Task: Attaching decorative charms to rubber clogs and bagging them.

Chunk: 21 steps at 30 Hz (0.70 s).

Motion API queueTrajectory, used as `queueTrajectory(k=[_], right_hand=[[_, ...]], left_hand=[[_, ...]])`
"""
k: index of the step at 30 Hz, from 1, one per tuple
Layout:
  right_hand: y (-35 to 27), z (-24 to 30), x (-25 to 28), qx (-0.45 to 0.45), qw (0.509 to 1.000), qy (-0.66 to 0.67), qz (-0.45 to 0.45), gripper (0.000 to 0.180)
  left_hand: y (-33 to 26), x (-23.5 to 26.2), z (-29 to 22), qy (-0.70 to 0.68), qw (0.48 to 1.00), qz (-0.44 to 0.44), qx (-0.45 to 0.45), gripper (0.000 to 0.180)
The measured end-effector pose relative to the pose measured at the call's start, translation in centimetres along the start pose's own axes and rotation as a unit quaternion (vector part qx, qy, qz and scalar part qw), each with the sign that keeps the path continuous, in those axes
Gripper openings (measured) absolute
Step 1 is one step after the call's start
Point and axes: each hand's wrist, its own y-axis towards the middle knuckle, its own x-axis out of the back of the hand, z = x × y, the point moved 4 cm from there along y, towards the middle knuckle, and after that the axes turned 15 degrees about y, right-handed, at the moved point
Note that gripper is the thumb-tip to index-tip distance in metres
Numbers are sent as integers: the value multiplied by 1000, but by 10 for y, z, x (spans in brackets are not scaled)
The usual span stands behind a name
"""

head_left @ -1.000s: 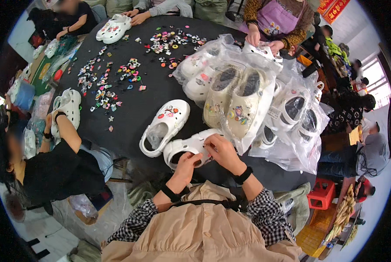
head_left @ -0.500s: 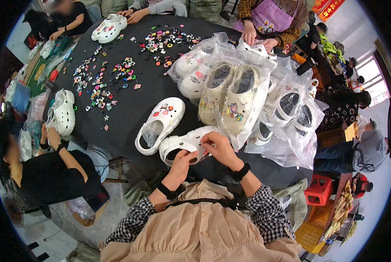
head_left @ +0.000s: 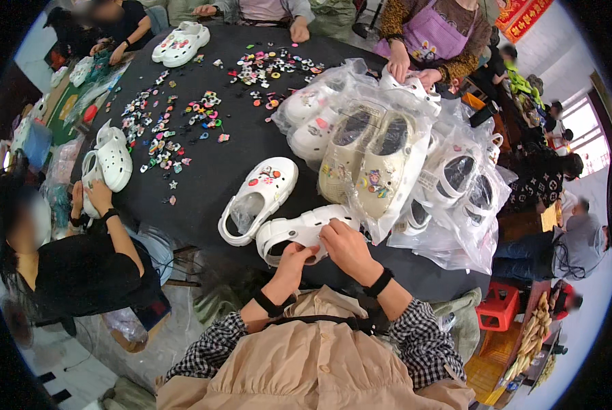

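Observation:
A white clog with holes lies on its side at the near edge of the black-covered table. My left hand is closed on its near rim, thumb at the foot opening. Against the clog's upper, my right hand has its fingertips pinched together; whatever is between them is hidden. Just beyond stands another white clog, with colourful charms on its upper and clear plastic inside. To the right of it, a beige pair of clogs with charms sits in a clear bag.
Loose colourful charms are scattered over the table's left and middle. Bagged white clogs pile up at the right. A co-worker's hands handle a white clog at the far right; another's hand holds one at the left. A red stool stands right.
The whole view has shifted slightly. My right hand's fingers have moved a little along the clog's upper, while my left keeps its hold. Across the table, a co-worker's hands have moved apart.

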Motion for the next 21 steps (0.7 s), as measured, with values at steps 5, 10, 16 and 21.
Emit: queueTrajectory(k=[5,10,16,21], right_hand=[[5,9,-5,19,989,-100,106,17],[9,32,-20,52,962,-254,85,16],[-2,15,-7,82,986,-130,60,17],[-2,17,1,41,994,-57,80,13]], left_hand=[[-1,0,14,33,999,24,18,8],[-1,3,12,16,1000,11,3,12],[4,6,10,37,999,21,2,12],[2,6,11,2,1000,27,10,8]])
